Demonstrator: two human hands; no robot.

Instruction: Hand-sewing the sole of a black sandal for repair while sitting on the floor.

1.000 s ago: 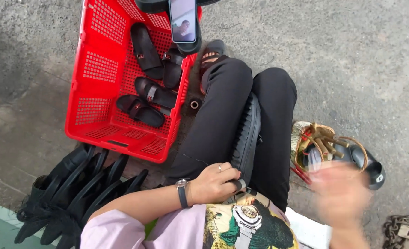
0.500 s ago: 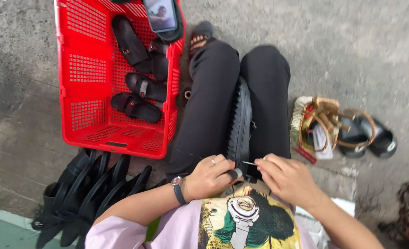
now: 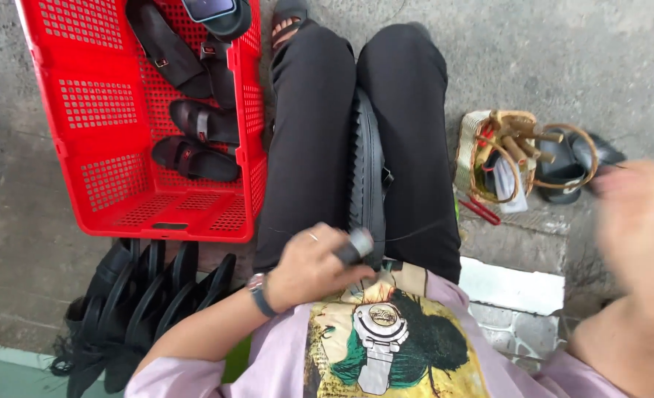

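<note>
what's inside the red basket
The red basket holds several dark sandals lying on its mesh floor, and a phone at the top edge. Whatever lies beneath the sandals is covered.

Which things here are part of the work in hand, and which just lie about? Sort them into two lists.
In the work:
- black shoe sole clamped between the knees
- left hand, its grip at the sole's near end
- right hand, blurred, raised out to the side
- thin thread off the sole

Lying about:
- red basket of black sandals
- stacked black soles
- small woven basket
</note>
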